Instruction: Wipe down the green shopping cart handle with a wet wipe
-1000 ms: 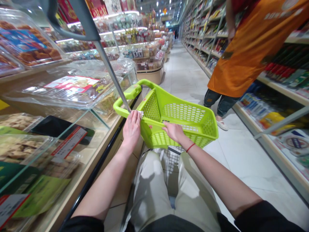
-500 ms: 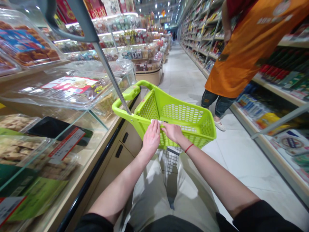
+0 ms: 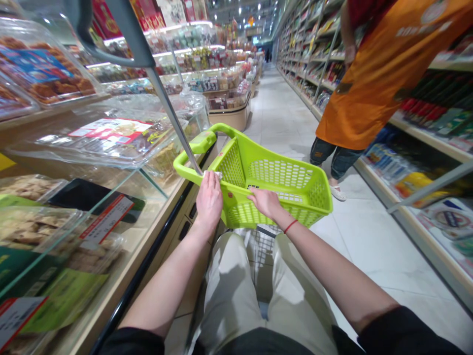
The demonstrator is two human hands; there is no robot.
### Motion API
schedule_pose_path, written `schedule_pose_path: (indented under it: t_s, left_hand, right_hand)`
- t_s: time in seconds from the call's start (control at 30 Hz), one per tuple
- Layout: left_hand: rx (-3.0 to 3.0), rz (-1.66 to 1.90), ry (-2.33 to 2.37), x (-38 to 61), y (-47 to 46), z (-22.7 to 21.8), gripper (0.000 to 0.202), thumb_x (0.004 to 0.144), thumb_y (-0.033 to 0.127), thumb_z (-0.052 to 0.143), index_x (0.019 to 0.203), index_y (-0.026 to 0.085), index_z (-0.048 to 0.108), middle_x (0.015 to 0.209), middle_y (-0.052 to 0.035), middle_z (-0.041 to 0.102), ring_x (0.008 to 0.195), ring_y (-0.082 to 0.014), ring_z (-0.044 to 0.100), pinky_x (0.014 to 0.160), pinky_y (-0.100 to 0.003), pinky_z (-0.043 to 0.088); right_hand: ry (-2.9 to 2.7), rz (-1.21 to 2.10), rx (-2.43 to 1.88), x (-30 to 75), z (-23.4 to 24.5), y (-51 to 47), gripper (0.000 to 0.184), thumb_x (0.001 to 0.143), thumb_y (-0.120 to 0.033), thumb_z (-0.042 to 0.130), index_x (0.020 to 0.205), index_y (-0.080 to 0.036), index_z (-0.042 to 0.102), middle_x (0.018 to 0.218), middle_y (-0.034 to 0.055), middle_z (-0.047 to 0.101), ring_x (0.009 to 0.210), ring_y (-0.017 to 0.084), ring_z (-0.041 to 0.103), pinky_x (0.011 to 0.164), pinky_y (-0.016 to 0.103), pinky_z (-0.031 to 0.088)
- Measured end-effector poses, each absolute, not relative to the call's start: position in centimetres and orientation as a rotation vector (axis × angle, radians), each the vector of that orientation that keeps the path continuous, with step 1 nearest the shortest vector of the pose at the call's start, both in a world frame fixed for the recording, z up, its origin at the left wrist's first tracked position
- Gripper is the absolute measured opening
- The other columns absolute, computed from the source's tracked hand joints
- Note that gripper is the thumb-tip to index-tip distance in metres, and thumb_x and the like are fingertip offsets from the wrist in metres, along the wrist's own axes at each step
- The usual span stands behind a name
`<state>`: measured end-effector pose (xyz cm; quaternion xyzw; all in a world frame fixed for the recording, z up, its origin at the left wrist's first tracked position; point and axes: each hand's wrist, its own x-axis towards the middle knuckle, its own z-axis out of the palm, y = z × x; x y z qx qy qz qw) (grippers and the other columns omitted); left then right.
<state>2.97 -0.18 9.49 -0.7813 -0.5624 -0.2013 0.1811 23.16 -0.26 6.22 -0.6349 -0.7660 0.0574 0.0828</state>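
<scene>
A lime-green shopping basket (image 3: 281, 172) with perforated walls stands in front of my knees. My left hand (image 3: 210, 199) lies on its near rim by the foot of the metal pole, fingers together over a white wipe (image 3: 218, 174). Only a sliver of the wipe shows past the fingertips. Farther right along the same rim, my right hand (image 3: 265, 201) grips the basket's edge, with the fingers curled over it. The grey handle (image 3: 136, 42) tops the slanted metal pole (image 3: 172, 113) that rises from the basket's left end.
To my left is a glass-edged counter (image 3: 148, 180) with packaged snacks and a dark phone-like slab (image 3: 88, 195). A person in an orange apron (image 3: 373, 84) stands at the right, before stocked shelves (image 3: 432, 138). The tiled aisle (image 3: 264, 93) runs ahead.
My left hand has slid left along the rim with the white wipe, away from my right hand and up to the pole's foot. My right hand keeps its place.
</scene>
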Motion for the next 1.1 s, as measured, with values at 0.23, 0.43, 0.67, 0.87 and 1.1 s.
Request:
schedule_pose_path:
  t_s: [0.23, 0.43, 0.67, 0.87, 1.1]
  left_hand:
    - [-2.384, -0.532, -1.508, 8.9, -2.3, 5.7, 0.052, 0.091, 0.002, 0.032, 0.141, -0.001, 0.046, 0.15, -0.0209, 0.045, 0.146, -0.0273, 0.033, 0.12, -0.042, 0.033]
    - [-2.45, -0.507, -1.432, 8.5, -2.0, 5.3, 0.05, 0.093, 0.005, 0.034, 0.141, 0.004, 0.048, 0.151, -0.0171, 0.045, 0.145, -0.0246, 0.036, 0.121, -0.039, 0.032]
    - [-2.249, -0.625, -1.526, 2.5, 0.5, 9.7, 0.052, 0.092, 0.004, 0.034, 0.141, 0.004, 0.047, 0.147, -0.0215, 0.049, 0.145, -0.0257, 0.036, 0.12, -0.044, 0.034]
    - [-2.25, -0.6, -1.604, 4.7, -0.2, 8.8, 0.053, 0.089, 0.0, 0.029, 0.14, -0.003, 0.045, 0.15, -0.025, 0.044, 0.148, -0.026, 0.029, 0.122, -0.043, 0.029]
    - [-2.434, -0.641, -1.509, 10.8, -2.0, 4.3, 0.055, 0.092, 0.006, 0.029, 0.145, 0.006, 0.042, 0.152, -0.0167, 0.044, 0.147, -0.0242, 0.029, 0.121, -0.044, 0.033]
  right_hand:
    - [-2.272, 0.182, -1.9, 23.2, 6.2, -0.4, 0.031, 0.099, -0.037, 0.041, 0.12, -0.025, 0.061, 0.11, 0.0078, 0.074, 0.101, 0.024, 0.069, 0.08, 0.032, 0.049]
    - [-2.287, 0.194, -1.887, 23.2, 6.6, -0.5, 0.03, 0.1, -0.036, 0.04, 0.118, -0.024, 0.061, 0.109, 0.0081, 0.074, 0.101, 0.024, 0.069, 0.08, 0.032, 0.049]
    - [-2.343, 0.201, -1.864, 23.5, 6.6, -0.3, 0.03, 0.1, -0.038, 0.042, 0.121, -0.024, 0.058, 0.112, 0.0083, 0.073, 0.101, 0.024, 0.069, 0.078, 0.03, 0.048]
    - [-2.333, 0.174, -1.856, 23.4, 6.5, -0.2, 0.031, 0.099, -0.038, 0.044, 0.122, -0.022, 0.057, 0.109, 0.0096, 0.074, 0.102, 0.024, 0.069, 0.077, 0.029, 0.048]
    - [-2.292, 0.206, -1.876, 23.3, 6.7, -0.4, 0.034, 0.101, -0.029, 0.033, 0.122, -0.02, 0.058, 0.11, 0.0114, 0.073, 0.101, 0.024, 0.07, 0.081, 0.03, 0.05]
